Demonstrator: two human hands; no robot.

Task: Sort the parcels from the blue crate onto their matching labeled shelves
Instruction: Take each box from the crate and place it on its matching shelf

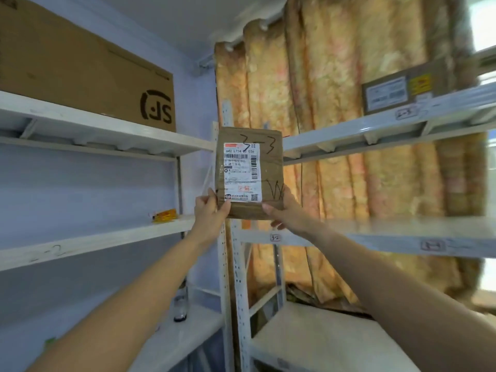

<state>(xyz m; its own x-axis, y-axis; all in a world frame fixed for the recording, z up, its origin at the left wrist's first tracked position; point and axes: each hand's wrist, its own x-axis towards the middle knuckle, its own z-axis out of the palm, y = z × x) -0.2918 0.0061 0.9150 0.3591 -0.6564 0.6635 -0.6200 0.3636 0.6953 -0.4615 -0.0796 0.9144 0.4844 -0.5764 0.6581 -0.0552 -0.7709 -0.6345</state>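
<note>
We recorded: patterned curtain (335,103), backdrop; large cardboard box (80,68), on upper left shelf (107,126); brown parcel (271,170) marked 3-3, held upright before the curtain; left hand (210,210) and right hand (288,212), each pinching one lower corner of it.

Parcel (249,173) w/ 3-3 handwritten; shelf tag (275,237) 3-2; big carton (80,71): SF logo.

Floral curtain (335,103) in orange and gold, hanging in deep folds from a white rail (205,63). To the left, a pale lilac wall (94,189). Low down there, a clear bottle (180,304) standing upright; higher up, a small yellow-orange item (164,215) (too blurred to name). Bright window (485,20) at far right.
</note>
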